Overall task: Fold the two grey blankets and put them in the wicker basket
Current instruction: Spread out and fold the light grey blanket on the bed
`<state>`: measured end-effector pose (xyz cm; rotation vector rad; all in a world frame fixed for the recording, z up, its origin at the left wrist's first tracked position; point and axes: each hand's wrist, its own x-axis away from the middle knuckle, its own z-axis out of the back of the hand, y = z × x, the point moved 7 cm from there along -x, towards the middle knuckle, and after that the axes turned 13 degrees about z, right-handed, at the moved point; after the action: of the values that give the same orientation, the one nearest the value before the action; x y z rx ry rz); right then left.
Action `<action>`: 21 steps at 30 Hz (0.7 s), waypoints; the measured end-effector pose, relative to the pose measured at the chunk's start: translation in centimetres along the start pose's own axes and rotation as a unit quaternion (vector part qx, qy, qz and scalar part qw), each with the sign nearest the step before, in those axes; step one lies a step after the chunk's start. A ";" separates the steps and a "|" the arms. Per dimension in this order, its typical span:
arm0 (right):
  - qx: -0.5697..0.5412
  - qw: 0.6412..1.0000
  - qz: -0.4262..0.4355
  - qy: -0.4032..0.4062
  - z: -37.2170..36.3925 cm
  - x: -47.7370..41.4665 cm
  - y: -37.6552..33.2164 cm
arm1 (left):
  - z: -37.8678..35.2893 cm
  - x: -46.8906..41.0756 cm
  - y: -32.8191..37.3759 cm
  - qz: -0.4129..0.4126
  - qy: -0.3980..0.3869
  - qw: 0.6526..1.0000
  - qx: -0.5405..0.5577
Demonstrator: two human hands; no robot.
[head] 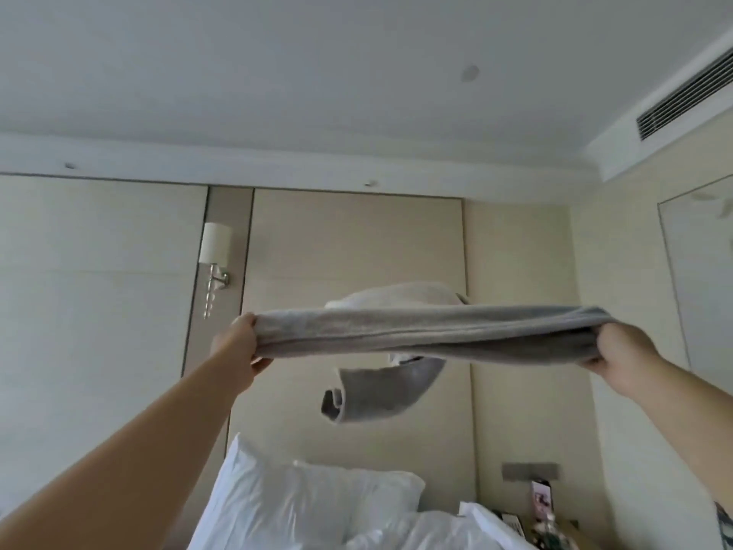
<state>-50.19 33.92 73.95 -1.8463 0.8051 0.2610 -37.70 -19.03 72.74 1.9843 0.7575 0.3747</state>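
I've got one grey blanket (pixel 428 331) up in the air, stretched flat btwn both hands, well above the white pillows (pixel 301 506). L hand (pixel 238 345) has its fingers (pixel 260 365) curled round the blanket's left end; R hand (pixel 618 349) grips the right end the same way. Far part billows up and one corner curls down under the middle. Wall lamp (pixel 215 244) is behind at left, ceiling vent (pixel 686 97) top right.
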 end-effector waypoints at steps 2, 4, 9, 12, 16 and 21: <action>0.025 0.999 -0.047 0.005 2.7 3.0 5.1 | 2.6 0.0 -4.5 0.036 0.026 0.999 -0.029; 0.067 0.992 -0.100 0.024 6.0 6.7 10.0 | 5.9 0.2 -9.6 0.075 0.048 0.994 -0.061; 0.194 0.949 -0.229 0.102 14.2 18.2 20.3 | 17.0 3.7 -23.3 0.165 0.126 0.965 -0.158; 0.283 0.911 -0.284 0.095 18.9 26.9 24.3 | 24.7 7.9 -30.8 0.212 0.164 0.938 -0.220; 0.414 0.852 -0.321 -0.003 24.6 39.2 26.7 | 35.2 15.7 -39.5 0.281 0.199 0.863 -0.370; 0.473 0.790 -0.385 -0.063 29.2 51.7 27.0 | 46.4 24.8 -45.8 0.421 0.186 0.767 -0.447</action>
<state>-23.17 33.07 14.58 -1.0209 -0.0273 -0.4803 -10.05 -17.62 8.75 1.1868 -0.1948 1.4014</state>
